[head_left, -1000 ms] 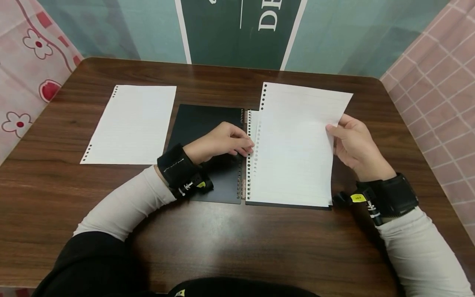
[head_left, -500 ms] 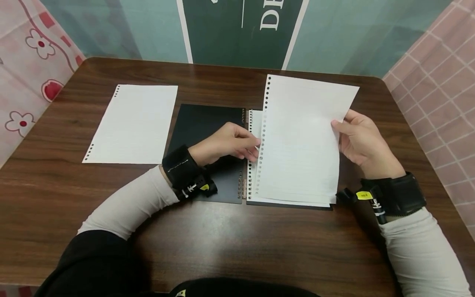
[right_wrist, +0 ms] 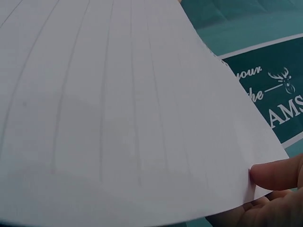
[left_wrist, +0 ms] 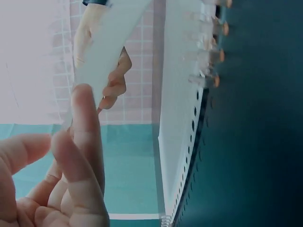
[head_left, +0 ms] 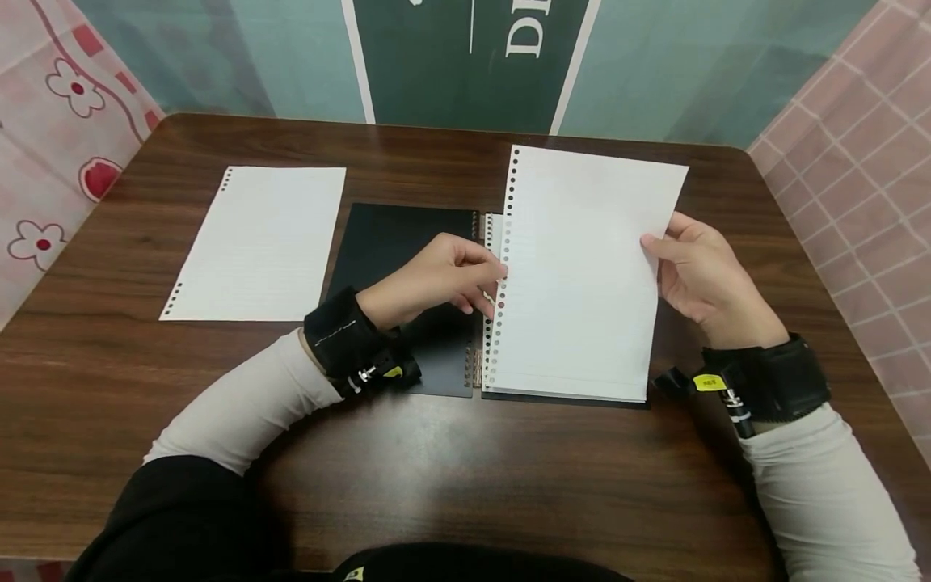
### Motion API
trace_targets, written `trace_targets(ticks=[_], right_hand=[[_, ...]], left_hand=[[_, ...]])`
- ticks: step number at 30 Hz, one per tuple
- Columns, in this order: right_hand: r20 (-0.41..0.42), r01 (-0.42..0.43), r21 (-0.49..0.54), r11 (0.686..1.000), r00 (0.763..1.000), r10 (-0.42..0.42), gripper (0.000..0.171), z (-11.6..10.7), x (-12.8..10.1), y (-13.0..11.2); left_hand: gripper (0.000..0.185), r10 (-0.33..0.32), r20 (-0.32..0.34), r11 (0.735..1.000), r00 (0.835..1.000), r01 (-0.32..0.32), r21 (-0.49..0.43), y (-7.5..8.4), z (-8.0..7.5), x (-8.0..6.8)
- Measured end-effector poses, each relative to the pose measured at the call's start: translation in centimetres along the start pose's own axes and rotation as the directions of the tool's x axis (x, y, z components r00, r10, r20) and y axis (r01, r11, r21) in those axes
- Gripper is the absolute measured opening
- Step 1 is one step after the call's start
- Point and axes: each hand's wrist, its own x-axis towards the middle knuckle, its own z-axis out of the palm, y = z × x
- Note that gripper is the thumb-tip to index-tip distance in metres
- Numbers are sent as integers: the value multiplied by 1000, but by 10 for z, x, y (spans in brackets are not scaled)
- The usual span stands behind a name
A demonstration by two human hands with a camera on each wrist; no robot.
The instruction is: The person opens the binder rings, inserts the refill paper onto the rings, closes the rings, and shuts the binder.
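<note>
An open black ring binder [head_left: 393, 242] lies in the middle of the brown table [head_left: 451, 477], its rings [head_left: 476, 368] down the spine and a stack of punched pages [head_left: 490, 230] on its right half. Above that stack hangs a loose lined sheet [head_left: 582, 267], tilted up at the far end. My right hand [head_left: 655, 246] pinches its right edge, thumb on top. My left hand [head_left: 496, 283] pinches its punched left edge next to the rings. The left wrist view shows my left hand [left_wrist: 71, 137] at the sheet's edge [left_wrist: 106, 42], beside the stack of pages [left_wrist: 182, 118]. The sheet [right_wrist: 118, 109] fills the right wrist view.
A second loose punched sheet [head_left: 258, 242] lies flat on the table left of the binder. A dark green poster [head_left: 473, 56] hangs on the back wall. A flowered pink curtain [head_left: 51, 121] stands at the left and a pink tiled wall [head_left: 858, 178] at the right.
The sheet has risen off the stack at its far end and swung slightly left. My left hand has lifted from the rings to the sheet's punched edge.
</note>
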Motion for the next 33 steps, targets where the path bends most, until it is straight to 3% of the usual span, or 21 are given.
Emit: trace_targets(ticks=[9,17,22,26,28,30,32,33], right_hand=[[0,-36,-63,997,999,36,52,2,1,8],[-32,-84,-203,976,996,79,57,5,2,13],[-96,-127,-266,956,990,105,63,8,6,14],[-175,-119,-312,943,982,66,69,9,6,13],[-198,-111,-379,919,979,36,69,9,4,12],[-192,-88,-486,869,981,-8,67,11,2,10],[-150,-54,-631,774,987,-54,65,14,-1,7],[-114,-28,-711,702,991,-76,64,17,-3,6]], left_hand=[[18,-39,6,997,999,38,74,-5,1,2],[20,-48,-1,988,999,47,147,-12,0,5],[17,-18,-13,985,1000,20,171,-16,-3,8],[16,-13,-11,986,1000,15,164,-18,-3,8],[15,-17,-11,987,1000,19,157,-18,-3,9],[15,-21,-9,988,1000,22,153,-18,-2,9],[15,-22,-7,988,1000,23,152,-18,-2,8],[15,-22,-6,988,1000,23,152,-17,-2,8]])
